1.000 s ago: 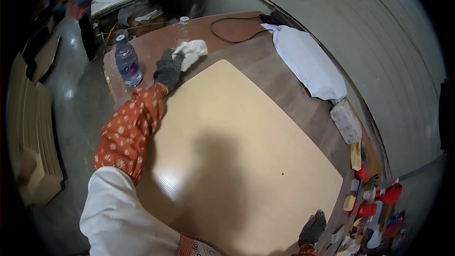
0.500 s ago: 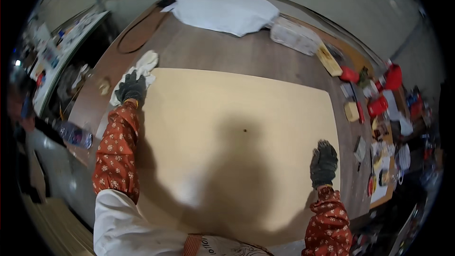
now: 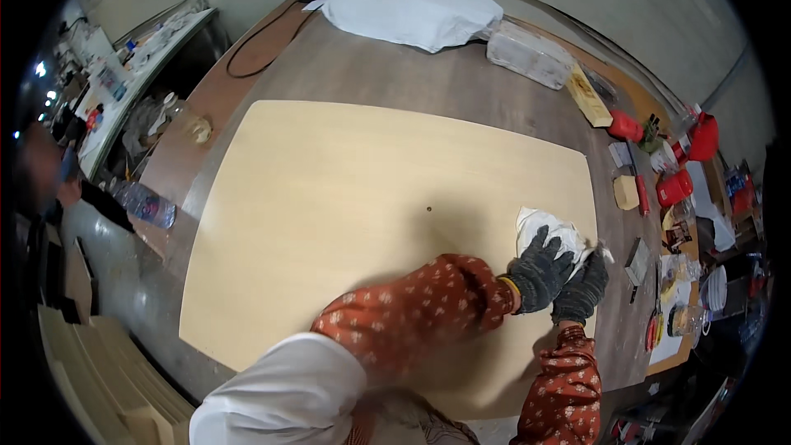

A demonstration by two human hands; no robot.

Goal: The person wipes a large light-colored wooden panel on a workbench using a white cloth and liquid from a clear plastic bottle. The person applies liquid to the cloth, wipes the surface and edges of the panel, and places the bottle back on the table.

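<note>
Left hand [image 3: 540, 275] splayed on cloth [image 3: 534, 225], right hand [image 3: 581, 292] touching it (grip unclear), pale board [image 3: 329, 198] beneath

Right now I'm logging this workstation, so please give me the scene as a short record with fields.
Left hand: dark grey glove, fingers spread on the white cloth
Right hand: dark grey glove, close beside the left, at the cloth's right end; grip unclear
Cloth: crumpled, near the panel's right edge
Panel: pale, rounded corners, one small dark spot, lying on the table
Table's far side: white bundle
Table's left edge: clear bottle
Table's right side: beige block
Lower left: stacked boards
</note>
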